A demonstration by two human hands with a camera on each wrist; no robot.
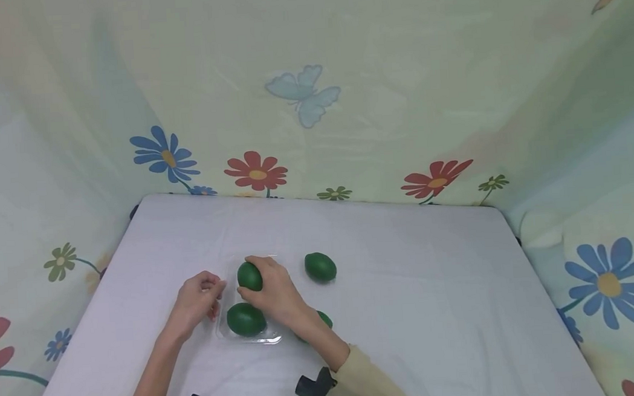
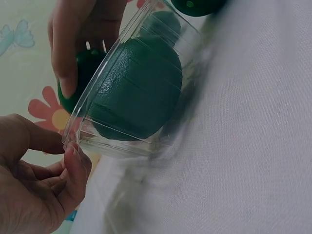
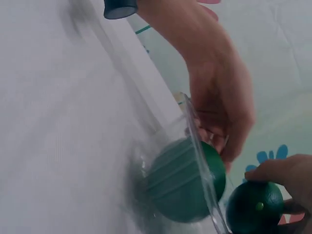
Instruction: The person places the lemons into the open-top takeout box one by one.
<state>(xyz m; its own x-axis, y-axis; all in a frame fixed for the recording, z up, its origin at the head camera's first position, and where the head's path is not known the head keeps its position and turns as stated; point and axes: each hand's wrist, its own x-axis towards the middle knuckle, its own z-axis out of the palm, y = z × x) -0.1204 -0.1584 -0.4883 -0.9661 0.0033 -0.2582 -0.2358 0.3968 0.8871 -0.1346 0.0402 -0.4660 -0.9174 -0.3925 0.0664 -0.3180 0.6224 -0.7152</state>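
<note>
A clear plastic tray (image 1: 271, 341) lies on the white tabletop with one green lime (image 1: 246, 320) inside, at its near end. My right hand (image 1: 279, 292) grips another lime (image 1: 248, 276) over the tray's far part; in the right wrist view this held lime (image 3: 254, 207) is above the rim. At the tray's left side, my left hand (image 1: 195, 299) pinches the rim between thumb and finger, as the left wrist view shows with the tray wall (image 2: 109, 146). Inside it, the first lime (image 2: 141, 87) shows through the plastic.
One lime (image 1: 320, 267) rests on the table right of the tray. Another lime (image 1: 325, 320) is partly hidden under my right forearm. Dark wrist mounts (image 1: 314, 386) sit on both wrists. A flower-printed cloth (image 1: 366, 110) hangs behind the table (image 1: 436, 275) and on its sides.
</note>
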